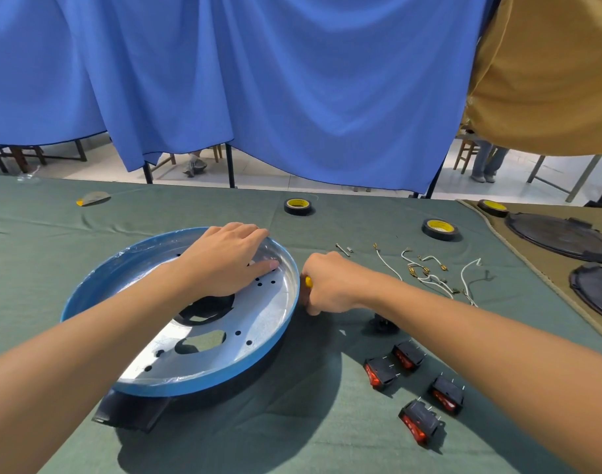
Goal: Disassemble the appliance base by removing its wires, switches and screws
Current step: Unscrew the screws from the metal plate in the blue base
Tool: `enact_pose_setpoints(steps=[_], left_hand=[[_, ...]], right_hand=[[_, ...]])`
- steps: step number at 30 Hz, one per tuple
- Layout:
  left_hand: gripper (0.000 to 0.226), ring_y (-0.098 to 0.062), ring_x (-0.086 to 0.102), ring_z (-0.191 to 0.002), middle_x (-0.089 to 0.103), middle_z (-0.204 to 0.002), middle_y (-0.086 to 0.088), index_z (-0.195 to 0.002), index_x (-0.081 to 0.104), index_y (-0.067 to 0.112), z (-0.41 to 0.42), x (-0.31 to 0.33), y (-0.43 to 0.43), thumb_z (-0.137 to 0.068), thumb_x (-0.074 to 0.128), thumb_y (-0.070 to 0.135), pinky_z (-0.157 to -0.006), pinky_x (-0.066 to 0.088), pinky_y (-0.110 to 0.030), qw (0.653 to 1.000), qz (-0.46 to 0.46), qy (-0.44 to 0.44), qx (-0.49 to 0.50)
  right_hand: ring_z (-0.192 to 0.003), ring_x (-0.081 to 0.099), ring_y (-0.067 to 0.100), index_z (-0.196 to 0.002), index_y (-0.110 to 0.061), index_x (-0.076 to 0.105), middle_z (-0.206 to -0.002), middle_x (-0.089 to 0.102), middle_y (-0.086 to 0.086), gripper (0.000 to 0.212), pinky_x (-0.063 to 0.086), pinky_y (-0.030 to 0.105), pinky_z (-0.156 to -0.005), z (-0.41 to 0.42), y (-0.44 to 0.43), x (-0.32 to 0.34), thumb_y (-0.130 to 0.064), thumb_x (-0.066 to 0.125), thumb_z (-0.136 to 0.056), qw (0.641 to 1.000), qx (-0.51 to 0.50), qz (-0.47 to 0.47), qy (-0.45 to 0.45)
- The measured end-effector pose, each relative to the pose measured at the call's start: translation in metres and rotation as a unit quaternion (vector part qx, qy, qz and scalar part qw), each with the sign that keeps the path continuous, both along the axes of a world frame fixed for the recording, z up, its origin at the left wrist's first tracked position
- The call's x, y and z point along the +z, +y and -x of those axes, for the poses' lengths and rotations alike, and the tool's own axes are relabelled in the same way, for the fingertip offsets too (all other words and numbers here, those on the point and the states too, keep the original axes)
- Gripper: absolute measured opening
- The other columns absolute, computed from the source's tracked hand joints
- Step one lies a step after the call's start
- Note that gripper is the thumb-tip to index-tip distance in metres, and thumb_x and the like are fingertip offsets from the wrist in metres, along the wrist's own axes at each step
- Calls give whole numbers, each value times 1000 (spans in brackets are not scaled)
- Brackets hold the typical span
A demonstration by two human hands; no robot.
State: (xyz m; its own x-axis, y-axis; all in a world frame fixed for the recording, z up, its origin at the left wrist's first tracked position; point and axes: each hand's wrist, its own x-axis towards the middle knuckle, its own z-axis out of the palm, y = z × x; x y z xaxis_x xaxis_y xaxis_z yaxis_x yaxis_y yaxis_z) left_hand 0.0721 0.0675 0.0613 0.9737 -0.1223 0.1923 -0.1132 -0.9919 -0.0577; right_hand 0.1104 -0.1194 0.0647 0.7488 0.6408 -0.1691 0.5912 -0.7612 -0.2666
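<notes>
Blue-rimmed, the appliance base (pixel 258 323) sat under my flat-fingered left hand (pixel 224 258); my right hand (pixel 330 285) clenched a yellow screwdriver (pixel 308 281) at its right edge. Right of the base lay four switches (pixel 408 355) and wires (pixel 429 280), so I judged screws remained.

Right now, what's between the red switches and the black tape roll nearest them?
In the head view, loose white wires lie between the switches and that tape roll; the right forearm crosses there too.

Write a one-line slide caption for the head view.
Left hand rests on the blue-rimmed appliance base while the right hand grips a yellow-handled tool at its edge; loose switches and wires lie alongside.
</notes>
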Motion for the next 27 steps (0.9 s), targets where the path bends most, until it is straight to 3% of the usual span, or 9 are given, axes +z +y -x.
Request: enact_pose_setpoints(steps=[4,7,8,11,15,22,27], left_hand=[[61,-20,35,-137,43,-147,3,-144,36,23,-1,-1,2,-95,39,59,-110,28,-38,1000,1,0,-1],[62,-20,35,-137,43,-147,4,-144,36,23,-1,-2,2,-95,38,61,-110,28,-38,1000,4,2,-4],[62,-20,35,-137,43,-147,4,-144,36,23,-1,-2,2,-95,38,61,-110,28,-38,1000,6,1,-5],[63,-20,35,-136,44,-146,3,-144,36,22,-1,-4,2,-95,37,61,-110,28,-38,1000,9,-6,-6],[63,-20,37,-135,45,-145,3,-143,38,22,-1,-6,3,-94,36,62,-110,28,-38,1000,11,-11,-8],[61,-20,38,-134,47,-143,3,-141,39,22,-2,-5,3,-94,38,61,-109,29,-38,1000,14,-14,-10],[62,-20,36,-136,44,-146,3,-144,37,22,-2,-4,3,-95,39,60,-110,28,-38,1000,10,-8,-10]], right_hand=[[-79,65,29,-79,-7,70,-83,68,12,8,55,36,-63,-2,-5,-1,-9,71,-71,1000,-7,-9,-2],[-74,63,18,-66,-20,68,-76,68,1,12,48,25,-54,-13,-15,7,-10,73,-70,999,-35,-15,-19],[-75,63,18,-65,-22,66,-78,68,1,16,49,25,-57,-20,-20,12,-9,74,-69,998,-58,-29,-23],[-85,64,25,-75,-15,69,-89,69,7,13,55,35,-74,-43,-35,20,-7,78,-70,989,-128,-68,-33],[-90,64,28,-81,-9,70,-90,70,9,14,56,43,-82,-56,-43,12,-7,80,-71,983,-167,-67,-30],[-85,65,29,-76,-12,67,-92,67,11,14,58,43,-78,-56,-37,-3,0,70,-71,984,-169,-36,-47],[-85,65,30,-83,-6,68,-95,66,15,8,58,44,-77,-52,-36,2,-3,64,-78,983,-175,-39,-49]])
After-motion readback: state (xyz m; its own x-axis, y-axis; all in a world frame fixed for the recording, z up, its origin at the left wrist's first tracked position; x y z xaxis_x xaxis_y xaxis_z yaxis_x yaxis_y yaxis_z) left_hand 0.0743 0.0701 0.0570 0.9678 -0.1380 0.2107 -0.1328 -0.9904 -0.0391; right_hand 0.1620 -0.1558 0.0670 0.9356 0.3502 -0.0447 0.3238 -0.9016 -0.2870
